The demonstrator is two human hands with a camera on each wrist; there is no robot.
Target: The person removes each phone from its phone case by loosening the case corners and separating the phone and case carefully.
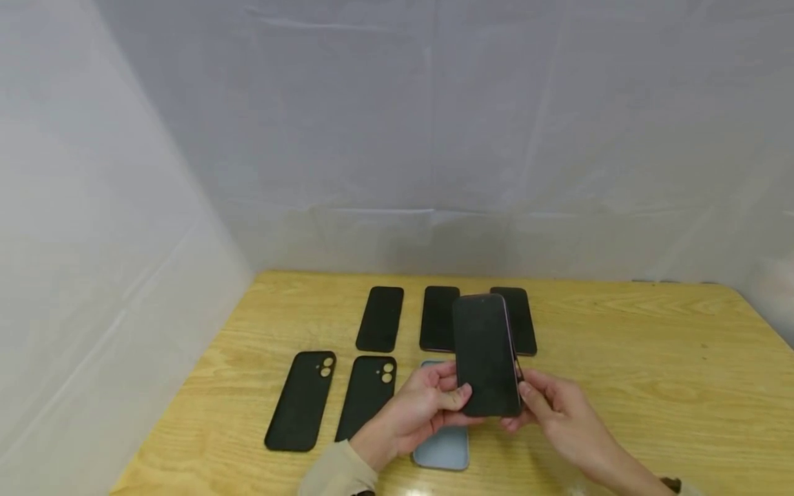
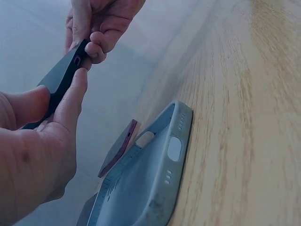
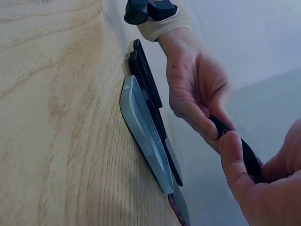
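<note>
A dark smartphone [image 1: 486,344], screen up, is held above the table between both hands. A black phone case [image 2: 81,55] lies around its bottom end; along the right side the case edge stands slightly apart from the phone. My left hand [image 1: 428,403] grips the lower left, thumb on the screen. With thumb and fingers, my right hand [image 1: 558,406] pinches the lower right edge. Beneath the hands a light blue phone case [image 1: 442,451] lies open side up, partly hidden by the left hand. In the right wrist view, the left hand [image 3: 197,84] is across from the right hand [image 3: 263,188].
Two black phone cases [image 1: 300,401] lie at the left, the nearer one partly covered by my left hand. Along the back lie three dark phones [image 1: 380,319], two partly behind the held phone. White sheeting [image 1: 397,138] rises behind the wooden table [image 1: 651,358].
</note>
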